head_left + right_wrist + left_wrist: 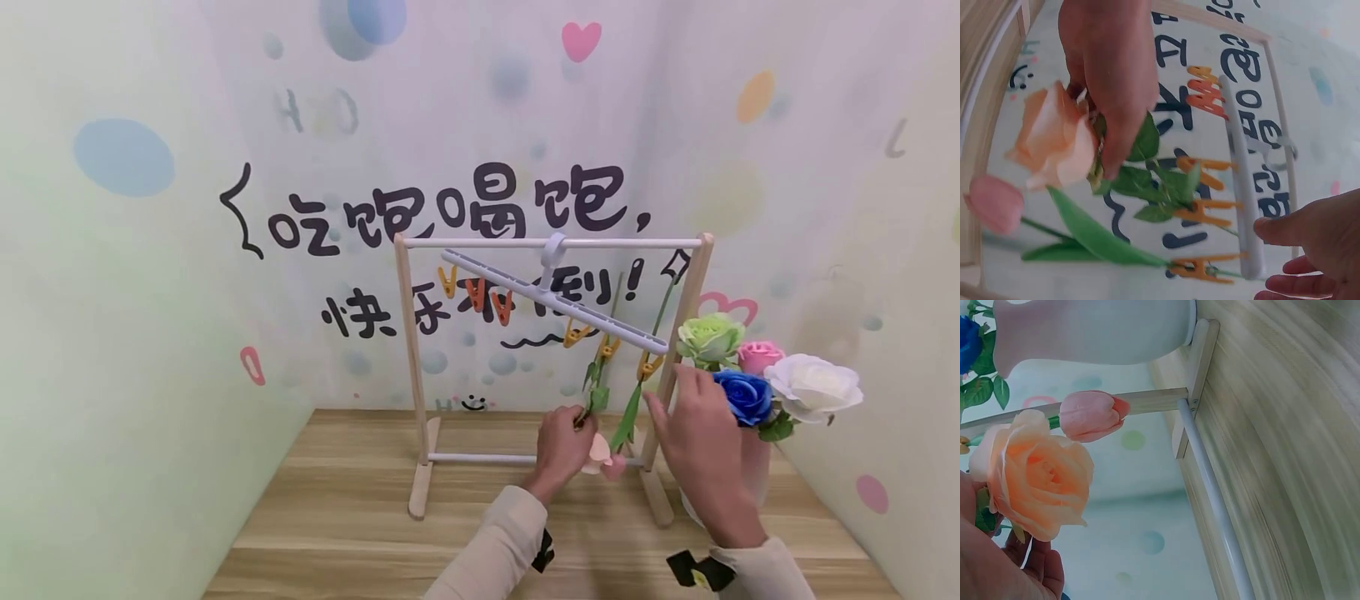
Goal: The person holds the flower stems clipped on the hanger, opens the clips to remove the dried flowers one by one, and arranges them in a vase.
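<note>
A peach artificial rose [1044, 469] hangs head down, its leafy stem running up to a yellow clip [609, 348] on the tilted white hanger [495, 273]. My left hand [562, 450] grips that stem just behind the bloom. Beside it, a pink tulip [996, 203] with long green leaves dangles upside down from the end clip [1204, 269]. My right hand [701, 437] is at the low end of the hanger, thumb [1279, 230] right at the bar and the other fingers apart from the thumb. Another yellow clip [1207, 169] on this half holds nothing.
A wooden stand [411, 350] with a white top rail [480, 243] carries the hanger by its hook. One yellow and two orange clips [475, 295] hang on the raised half. At right, a vase [1097, 331] holds green, pink, blue and white roses [813, 387].
</note>
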### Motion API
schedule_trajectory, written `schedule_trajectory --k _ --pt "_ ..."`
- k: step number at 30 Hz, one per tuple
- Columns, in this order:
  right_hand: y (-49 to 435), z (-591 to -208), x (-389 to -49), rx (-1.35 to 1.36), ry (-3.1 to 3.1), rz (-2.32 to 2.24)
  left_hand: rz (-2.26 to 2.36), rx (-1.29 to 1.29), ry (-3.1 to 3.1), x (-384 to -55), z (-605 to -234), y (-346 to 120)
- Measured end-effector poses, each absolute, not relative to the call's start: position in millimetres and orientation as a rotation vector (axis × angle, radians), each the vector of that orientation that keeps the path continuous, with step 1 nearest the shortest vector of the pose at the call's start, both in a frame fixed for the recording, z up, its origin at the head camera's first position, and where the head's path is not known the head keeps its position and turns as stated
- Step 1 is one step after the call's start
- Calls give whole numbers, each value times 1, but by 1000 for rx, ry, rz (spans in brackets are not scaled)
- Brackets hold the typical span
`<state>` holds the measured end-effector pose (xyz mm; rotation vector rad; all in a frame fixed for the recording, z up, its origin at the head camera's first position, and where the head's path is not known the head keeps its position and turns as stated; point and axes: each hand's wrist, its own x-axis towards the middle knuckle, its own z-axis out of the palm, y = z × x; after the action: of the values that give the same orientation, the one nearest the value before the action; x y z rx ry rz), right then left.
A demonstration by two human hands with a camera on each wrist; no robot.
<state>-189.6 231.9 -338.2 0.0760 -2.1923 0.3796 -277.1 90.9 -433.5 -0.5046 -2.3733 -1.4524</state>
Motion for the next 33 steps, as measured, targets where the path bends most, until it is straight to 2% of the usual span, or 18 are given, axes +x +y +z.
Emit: schedule_trajectory --k 5,13,33 --pt "214 -343 -218 111 -2257 492 -1448 -537 -2359 -276 -434 87" --pt "194 -345 -259 15 -2303 619 -1358 -496 -2388 -278 -437 85" --pt "191 -354 -286 -88 -2099 558 -1415 -539 -2396 -267 -433 87"
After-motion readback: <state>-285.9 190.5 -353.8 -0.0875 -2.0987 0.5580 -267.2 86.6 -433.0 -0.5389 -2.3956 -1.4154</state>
